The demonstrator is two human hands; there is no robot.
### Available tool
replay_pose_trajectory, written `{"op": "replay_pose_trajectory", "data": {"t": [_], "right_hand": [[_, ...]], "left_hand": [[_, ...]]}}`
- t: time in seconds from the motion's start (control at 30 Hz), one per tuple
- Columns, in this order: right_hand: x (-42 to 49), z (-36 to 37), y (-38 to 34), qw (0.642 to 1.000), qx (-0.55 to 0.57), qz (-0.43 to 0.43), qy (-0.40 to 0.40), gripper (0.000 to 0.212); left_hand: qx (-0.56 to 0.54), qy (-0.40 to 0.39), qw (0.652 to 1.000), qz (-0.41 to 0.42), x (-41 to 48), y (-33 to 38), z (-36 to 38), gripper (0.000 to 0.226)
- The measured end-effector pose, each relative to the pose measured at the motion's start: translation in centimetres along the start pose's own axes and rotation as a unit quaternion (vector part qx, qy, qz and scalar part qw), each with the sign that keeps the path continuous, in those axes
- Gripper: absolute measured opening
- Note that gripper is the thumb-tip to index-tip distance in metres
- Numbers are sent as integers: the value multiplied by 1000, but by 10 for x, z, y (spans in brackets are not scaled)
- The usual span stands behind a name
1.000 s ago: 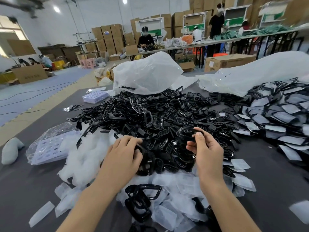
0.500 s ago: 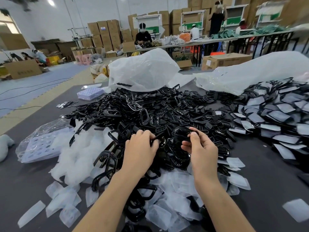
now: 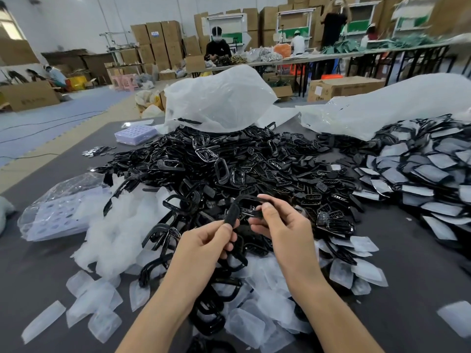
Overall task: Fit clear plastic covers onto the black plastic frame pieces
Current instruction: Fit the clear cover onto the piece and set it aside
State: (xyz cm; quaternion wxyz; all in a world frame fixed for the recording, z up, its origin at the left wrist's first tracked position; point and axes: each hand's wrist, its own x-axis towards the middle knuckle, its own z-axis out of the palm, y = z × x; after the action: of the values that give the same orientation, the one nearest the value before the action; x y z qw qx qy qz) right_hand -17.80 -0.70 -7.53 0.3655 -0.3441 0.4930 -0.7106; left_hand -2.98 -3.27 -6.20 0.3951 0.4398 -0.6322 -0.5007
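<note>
My left hand [image 3: 204,244] pinches a small flat black piece [image 3: 231,215] between thumb and fingers. My right hand [image 3: 279,222] grips a black frame piece [image 3: 248,203], lifted just above the big heap of black frames [image 3: 229,169]. The two held parts touch near their ends. Loose clear plastic covers [image 3: 99,304] lie scattered on the dark table in front of the heap and under my forearms. A stack of frames with covers on them [image 3: 420,171] fills the right side.
A clear bag with a white tray [image 3: 56,212] lies at the left, white fluff [image 3: 114,233] beside it. Big white plastic bags [image 3: 219,98] rise behind the heap. A small lilac tray [image 3: 135,133] sits at the far left. People work at tables in the background.
My left hand came out of the heap with a small black piece and rose to meet my right hand. My right hand lifted its frame clear of the pile.
</note>
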Motion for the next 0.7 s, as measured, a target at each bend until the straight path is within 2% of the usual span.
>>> {"op": "replay_pose_trajectory", "data": {"t": [0.13,0.23,0.33,0.47,0.57,0.7], "right_hand": [[-5,6,2,999,8,12,-31,26],[-8,9,3,998,10,18,-53,25],[-10,11,3,998,16,24,-61,25],[-14,14,5,995,41,42,-78,27],[-15,16,6,995,58,53,-58,24],[-13,12,8,997,45,55,-26,19]], "left_hand": [[6,-23,1000,-7,-3,-3,0,28],[-20,-24,999,-11,-5,-3,2,19],[-25,-22,999,-8,-5,-5,2,23],[32,11,999,18,-8,-7,4,13],[70,56,995,39,-8,-10,7,3],[54,81,994,43,-9,-10,6,15]]}}
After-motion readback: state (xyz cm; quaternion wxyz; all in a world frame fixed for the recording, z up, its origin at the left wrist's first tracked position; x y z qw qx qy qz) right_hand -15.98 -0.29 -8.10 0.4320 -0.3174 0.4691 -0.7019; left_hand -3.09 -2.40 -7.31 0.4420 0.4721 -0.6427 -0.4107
